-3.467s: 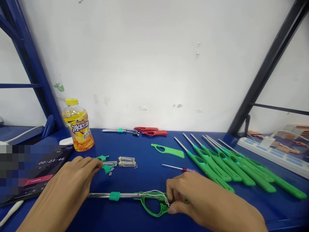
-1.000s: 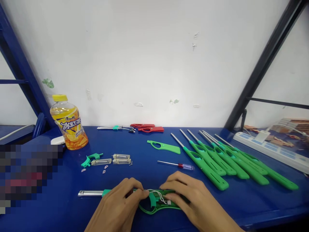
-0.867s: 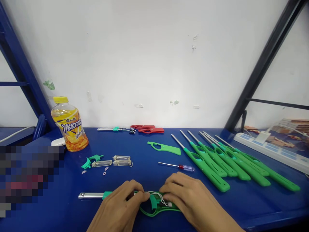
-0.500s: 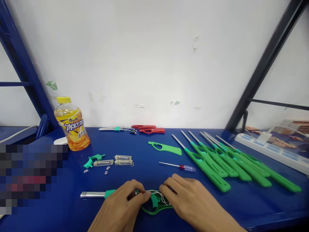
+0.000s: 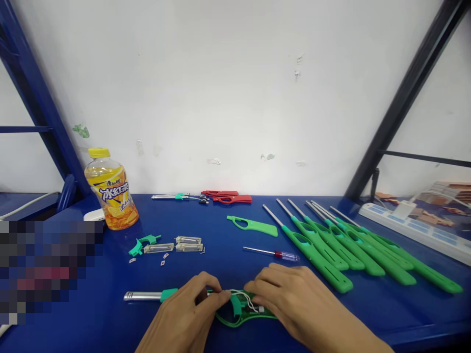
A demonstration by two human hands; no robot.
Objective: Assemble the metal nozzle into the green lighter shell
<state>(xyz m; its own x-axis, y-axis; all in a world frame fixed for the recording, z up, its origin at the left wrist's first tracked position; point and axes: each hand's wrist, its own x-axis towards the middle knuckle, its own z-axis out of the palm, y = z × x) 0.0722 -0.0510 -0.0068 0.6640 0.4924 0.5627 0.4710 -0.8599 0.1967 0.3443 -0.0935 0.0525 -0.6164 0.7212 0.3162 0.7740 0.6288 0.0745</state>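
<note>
Low in the middle of the head view lies a long-nosed lighter (image 5: 241, 321) with its green handle half opened up, showing a teal trigger (image 5: 235, 305) and white wires (image 5: 253, 305). Its metal tube (image 5: 143, 296) points left. My left hand (image 5: 189, 309) is closed on the handle near the trigger, thumb and forefinger pinched over the wires' left end. The curled fingers of my right hand (image 5: 287, 301) press on the handle's right part, by a small white piece at the wires' end. What lies beneath those fingers is hidden.
Several green lighters (image 5: 320, 245) lie at right, beside a power strip (image 5: 415, 230). Behind my hands are a screwdriver (image 5: 272, 253), a green handle half (image 5: 253, 226), clear fuel tanks (image 5: 189, 247) and teal parts (image 5: 144, 243). Red handle halves (image 5: 231, 198) lie near the wall; a drink bottle (image 5: 114, 196) stands left.
My right hand has shifted slightly to the right along the handle, uncovering more of it and the small white piece. My left hand keeps its hold.
</note>
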